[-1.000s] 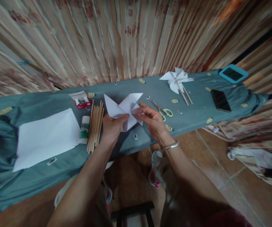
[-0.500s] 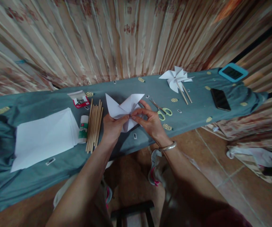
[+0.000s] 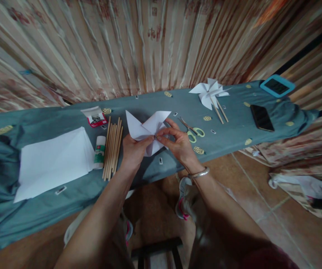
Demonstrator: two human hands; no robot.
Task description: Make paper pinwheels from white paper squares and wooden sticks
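Note:
A white paper pinwheel (image 3: 157, 121) is held up over the near middle of the cloth-covered table, its folded blades spread out. My left hand (image 3: 134, 148) is closed on its left side, the thumb pressing at the centre. On the other side my right hand (image 3: 179, 144) pinches at the same centre with thumb and forefinger, other fingers behind the paper. A small dark pin-like piece shows between the fingertips, too small to make out well. Green-handled scissors (image 3: 196, 132) lie just right of my right hand. Several wooden sticks (image 3: 112, 147) lie left of my left hand.
A glue stick (image 3: 99, 151) lies beside a stack of white paper (image 3: 56, 162). Behind them stands an open red box of small metal pieces (image 3: 97, 119). Two pinwheels on sticks (image 3: 210, 93), a phone (image 3: 262, 117) and a blue-framed timer (image 3: 277, 86) lie to the right.
Almost nothing differs. Both hands keep their hold at the pinwheel's centre, and the whole view has shifted very slightly.

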